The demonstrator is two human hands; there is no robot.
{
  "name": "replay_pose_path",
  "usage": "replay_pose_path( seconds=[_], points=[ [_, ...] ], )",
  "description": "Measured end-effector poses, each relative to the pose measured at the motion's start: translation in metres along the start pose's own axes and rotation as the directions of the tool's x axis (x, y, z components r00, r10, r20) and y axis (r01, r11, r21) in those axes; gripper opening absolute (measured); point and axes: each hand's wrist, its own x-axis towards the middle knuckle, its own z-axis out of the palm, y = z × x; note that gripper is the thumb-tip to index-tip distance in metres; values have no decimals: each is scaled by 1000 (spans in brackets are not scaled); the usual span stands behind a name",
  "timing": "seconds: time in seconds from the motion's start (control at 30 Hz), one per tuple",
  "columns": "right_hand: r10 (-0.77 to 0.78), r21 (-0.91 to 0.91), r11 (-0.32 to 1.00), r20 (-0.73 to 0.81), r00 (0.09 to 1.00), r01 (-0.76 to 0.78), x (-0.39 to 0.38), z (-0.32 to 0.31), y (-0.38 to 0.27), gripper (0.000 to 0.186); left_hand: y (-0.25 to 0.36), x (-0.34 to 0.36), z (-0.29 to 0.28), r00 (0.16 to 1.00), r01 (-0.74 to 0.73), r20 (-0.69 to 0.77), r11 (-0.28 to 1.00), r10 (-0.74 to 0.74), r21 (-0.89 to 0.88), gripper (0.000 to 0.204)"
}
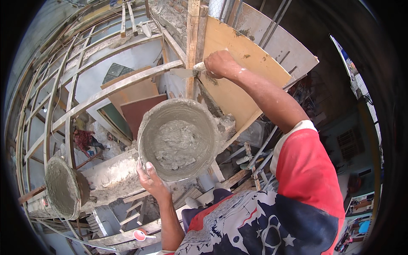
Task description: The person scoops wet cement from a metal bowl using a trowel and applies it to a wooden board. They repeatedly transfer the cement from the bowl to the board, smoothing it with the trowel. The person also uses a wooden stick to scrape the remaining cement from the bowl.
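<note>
My right hand (221,65) is closed round the handle of a trowel (183,73), up beside an upright wooden post (192,46). The trowel's thin blade points left, close against the post. My left hand (153,182) grips the near-left rim of a round bucket (208,136), its thumb showing and the other fingers partly hidden by the side. Wet grey mortar (175,142) fills the bottom of that bucket, and its inner wall is smeared with it. A tan wooden panel (238,55) stands just behind my right hand.
Another mortar-coated bucket (63,189) rests on the rough wall top (110,174) at the left. Open timber framing (97,95) spans the left side, with a person (87,140) far below. A red-and-white scoop-like thing (140,234) lies on boards at the bottom.
</note>
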Motion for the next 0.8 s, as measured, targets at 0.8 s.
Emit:
replay_pose_path(
  seconds=[0.8],
  points=[
    [-6,1000,5,-18,1000,18,-351,209,-20,57,16,30,5,969,245,54,961,-240,-130,58]
  ],
)
